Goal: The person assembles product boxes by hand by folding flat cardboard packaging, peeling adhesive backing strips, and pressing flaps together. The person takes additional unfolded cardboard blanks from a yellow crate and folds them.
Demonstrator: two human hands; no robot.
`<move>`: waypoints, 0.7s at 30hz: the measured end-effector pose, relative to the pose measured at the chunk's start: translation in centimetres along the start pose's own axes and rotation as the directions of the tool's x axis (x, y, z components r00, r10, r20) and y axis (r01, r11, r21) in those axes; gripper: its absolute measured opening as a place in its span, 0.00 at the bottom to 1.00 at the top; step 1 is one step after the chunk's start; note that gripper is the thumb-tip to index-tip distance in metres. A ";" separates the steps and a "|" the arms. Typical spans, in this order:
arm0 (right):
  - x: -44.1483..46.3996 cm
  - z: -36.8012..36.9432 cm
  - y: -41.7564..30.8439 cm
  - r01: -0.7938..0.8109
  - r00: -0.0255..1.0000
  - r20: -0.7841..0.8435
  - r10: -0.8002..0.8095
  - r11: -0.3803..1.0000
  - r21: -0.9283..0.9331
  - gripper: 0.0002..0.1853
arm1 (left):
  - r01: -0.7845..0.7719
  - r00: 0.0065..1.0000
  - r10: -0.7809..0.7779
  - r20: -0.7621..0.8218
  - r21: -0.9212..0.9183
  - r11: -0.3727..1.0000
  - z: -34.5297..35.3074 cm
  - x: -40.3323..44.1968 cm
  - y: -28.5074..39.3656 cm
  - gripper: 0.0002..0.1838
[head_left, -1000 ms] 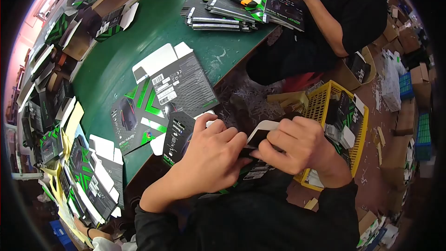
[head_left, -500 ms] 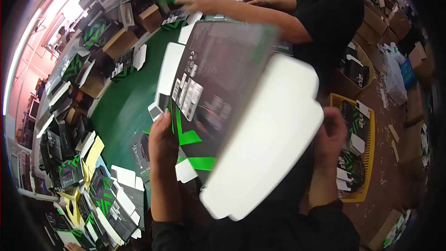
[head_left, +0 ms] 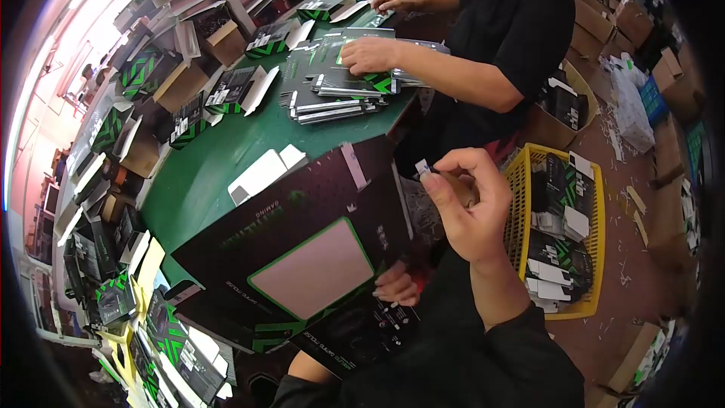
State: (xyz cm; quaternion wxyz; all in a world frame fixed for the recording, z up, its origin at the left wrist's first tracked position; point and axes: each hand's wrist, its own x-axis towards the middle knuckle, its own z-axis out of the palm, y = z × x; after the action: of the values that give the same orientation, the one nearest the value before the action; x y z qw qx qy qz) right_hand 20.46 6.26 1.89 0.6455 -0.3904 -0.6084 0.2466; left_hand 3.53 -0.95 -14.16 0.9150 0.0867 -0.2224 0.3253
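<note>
An unfolded black gaming mouse carton (head_left: 234, 279) with green accents and a green-edged pale panel is tilted in front of me. My left hand (head_left: 398, 285) is closed on it, its fingers curled over the carton's right part; the palm and thumb are hidden behind the card. To the right of the carton, apart from it, my right hand (head_left: 476, 208) is raised. Thumb and index finger pinch a small white piece (head_left: 423, 168), too small to tell whether it is a sticker or a scrap of card.
Across the green table (head_left: 189, 189) a co-worker's hand (head_left: 370, 55) rests on a stack of flat cartons (head_left: 332, 106). Folded boxes (head_left: 234, 91) line the far side. At my right stands a yellow basket (head_left: 596, 257) of black boxes; more cartons (head_left: 181, 347) lie at lower left.
The carton has turned and dropped, now showing its printed panel side. My right hand has risen leftward and now holds a small white piece. The co-worker's hand has come down onto the stack.
</note>
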 end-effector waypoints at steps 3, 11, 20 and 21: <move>0.3 0.2 0.1 0.036 0.999 -0.007 -0.037 0.998 -0.059 0.09 | 0.041 0.989 -0.050 -0.137 -0.069 0.997 -0.1 -1.2 -1.4 0.11; 0.3 0.3 -0.5 0.226 0.973 0.099 -0.209 0.950 -0.216 0.12 | 0.078 0.971 -0.032 0.236 -0.189 0.979 -3.5 0.2 -2.7 0.11; -0.6 0.8 -1.1 0.572 0.820 0.186 -0.541 0.789 -0.227 0.19 | 0.079 0.893 0.055 0.446 -0.276 0.958 -5.8 1.1 -4.6 0.11; -1.1 0.8 -1.3 0.609 0.793 0.185 -0.580 0.758 -0.232 0.19 | 0.082 0.862 0.077 0.501 -0.289 0.954 -6.5 1.5 -4.9 0.11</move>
State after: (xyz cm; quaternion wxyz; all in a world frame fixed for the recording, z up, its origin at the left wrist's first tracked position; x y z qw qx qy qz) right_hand 19.33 4.83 2.28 0.5967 -0.2508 -0.7612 -0.0401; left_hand 9.95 -1.95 -19.31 0.8271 0.0294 -0.5014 0.2523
